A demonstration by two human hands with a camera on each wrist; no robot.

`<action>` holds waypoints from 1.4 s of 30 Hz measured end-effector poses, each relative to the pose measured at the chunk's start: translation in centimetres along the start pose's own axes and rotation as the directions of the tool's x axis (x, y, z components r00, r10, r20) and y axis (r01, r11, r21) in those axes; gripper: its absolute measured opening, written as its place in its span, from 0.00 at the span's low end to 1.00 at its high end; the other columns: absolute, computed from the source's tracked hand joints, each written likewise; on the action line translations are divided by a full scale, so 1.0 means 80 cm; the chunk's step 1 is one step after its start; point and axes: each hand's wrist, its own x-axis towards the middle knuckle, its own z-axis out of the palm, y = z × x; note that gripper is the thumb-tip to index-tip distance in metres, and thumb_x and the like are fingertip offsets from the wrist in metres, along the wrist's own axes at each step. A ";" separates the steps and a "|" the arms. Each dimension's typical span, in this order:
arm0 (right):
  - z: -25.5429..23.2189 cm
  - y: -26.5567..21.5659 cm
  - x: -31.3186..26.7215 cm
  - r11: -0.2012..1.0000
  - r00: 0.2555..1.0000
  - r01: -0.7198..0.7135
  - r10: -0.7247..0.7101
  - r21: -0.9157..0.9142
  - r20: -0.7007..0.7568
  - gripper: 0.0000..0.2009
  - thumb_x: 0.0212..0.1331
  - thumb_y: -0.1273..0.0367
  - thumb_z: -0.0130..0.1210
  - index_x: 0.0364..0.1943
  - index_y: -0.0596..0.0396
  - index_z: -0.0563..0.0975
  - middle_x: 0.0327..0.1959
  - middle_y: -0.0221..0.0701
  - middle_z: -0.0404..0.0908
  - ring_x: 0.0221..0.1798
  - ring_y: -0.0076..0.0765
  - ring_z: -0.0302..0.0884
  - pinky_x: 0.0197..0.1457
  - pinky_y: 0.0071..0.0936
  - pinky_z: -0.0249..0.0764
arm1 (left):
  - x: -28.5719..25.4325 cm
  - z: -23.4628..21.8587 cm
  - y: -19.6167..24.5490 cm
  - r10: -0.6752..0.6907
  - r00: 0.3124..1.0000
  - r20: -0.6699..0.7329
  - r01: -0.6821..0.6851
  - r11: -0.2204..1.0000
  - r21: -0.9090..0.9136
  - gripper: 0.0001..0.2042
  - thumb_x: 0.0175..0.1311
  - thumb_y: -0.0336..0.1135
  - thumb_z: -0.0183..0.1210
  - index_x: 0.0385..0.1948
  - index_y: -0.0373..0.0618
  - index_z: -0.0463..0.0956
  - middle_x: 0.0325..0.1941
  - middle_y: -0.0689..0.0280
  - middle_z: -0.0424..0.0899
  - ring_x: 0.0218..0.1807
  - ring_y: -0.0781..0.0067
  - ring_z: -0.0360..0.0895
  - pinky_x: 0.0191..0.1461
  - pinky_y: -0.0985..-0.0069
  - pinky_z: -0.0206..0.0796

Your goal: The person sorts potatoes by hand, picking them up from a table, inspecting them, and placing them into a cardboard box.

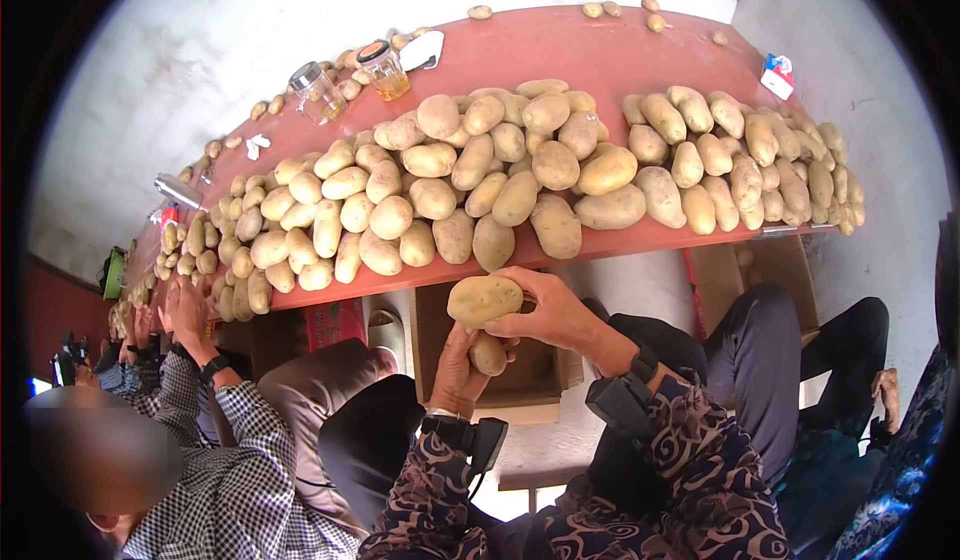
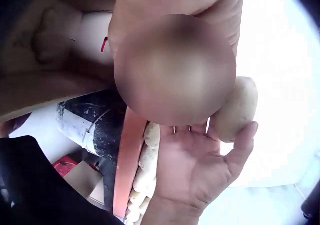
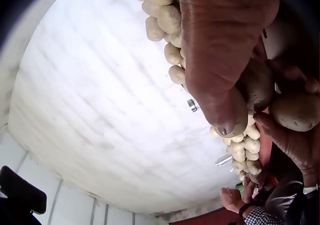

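Observation:
In the head view, a large yellowish potato (image 1: 484,301) is held by my right hand (image 1: 562,310), just below the table's front edge. My left hand (image 1: 459,378) holds a smaller, browner potato (image 1: 488,356) right beneath it. The right wrist view has my right thumb (image 3: 220,116) along the large potato (image 3: 240,116), part of which the hand hides. My left fingers grip the smaller potato (image 3: 296,111) beside it. A blurred patch covers much of the left wrist view; below it my right hand (image 2: 192,167) has its thumb against the large potato (image 2: 239,110).
A long heap of potatoes (image 1: 430,200) lies along the red table (image 1: 560,45). Behind it stand two glass jars (image 1: 384,72). Under the table is a cardboard box (image 1: 432,335). Another person in a checked shirt (image 1: 235,470) sits at left, hands at the heap.

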 end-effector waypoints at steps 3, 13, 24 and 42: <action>-0.003 0.004 0.000 0.992 0.998 0.054 -0.057 0.110 0.025 0.26 0.40 0.68 0.63 0.47 0.61 0.69 0.44 0.34 0.72 0.44 0.24 0.69 0.46 0.22 0.69 | -0.002 0.024 0.016 0.073 0.994 -0.077 -0.064 0.991 0.121 0.23 0.56 0.46 0.52 0.50 0.43 0.63 0.42 0.61 0.74 0.38 0.67 0.75 0.35 0.69 0.71; -0.040 -0.013 -0.017 0.837 0.860 0.394 -0.189 0.380 -0.475 0.20 0.48 0.71 0.53 0.47 0.61 0.66 0.31 0.33 0.74 0.27 0.26 0.72 0.30 0.21 0.69 | 0.064 0.088 0.131 0.169 0.973 -0.159 -0.100 0.925 0.368 0.20 0.54 0.44 0.55 0.43 0.39 0.66 0.31 0.60 0.76 0.27 0.69 0.75 0.27 0.75 0.70; -0.062 -0.011 -0.026 0.814 0.859 0.385 -0.143 0.436 -0.492 0.20 0.47 0.68 0.55 0.45 0.61 0.66 0.31 0.34 0.74 0.28 0.26 0.72 0.30 0.21 0.68 | 0.190 0.114 0.148 0.096 0.936 -0.337 0.107 0.838 0.535 0.17 0.50 0.36 0.61 0.38 0.35 0.70 0.29 0.59 0.77 0.26 0.71 0.76 0.26 0.78 0.72; -0.048 -0.006 -0.008 0.901 0.871 0.331 -0.177 0.281 -0.457 0.22 0.49 0.71 0.54 0.50 0.60 0.64 0.38 0.34 0.73 0.35 0.26 0.73 0.34 0.19 0.70 | 0.064 0.132 0.106 -0.011 0.982 -0.187 0.133 0.741 0.659 0.17 0.57 0.46 0.54 0.30 0.37 0.72 0.21 0.60 0.77 0.21 0.72 0.75 0.24 0.79 0.68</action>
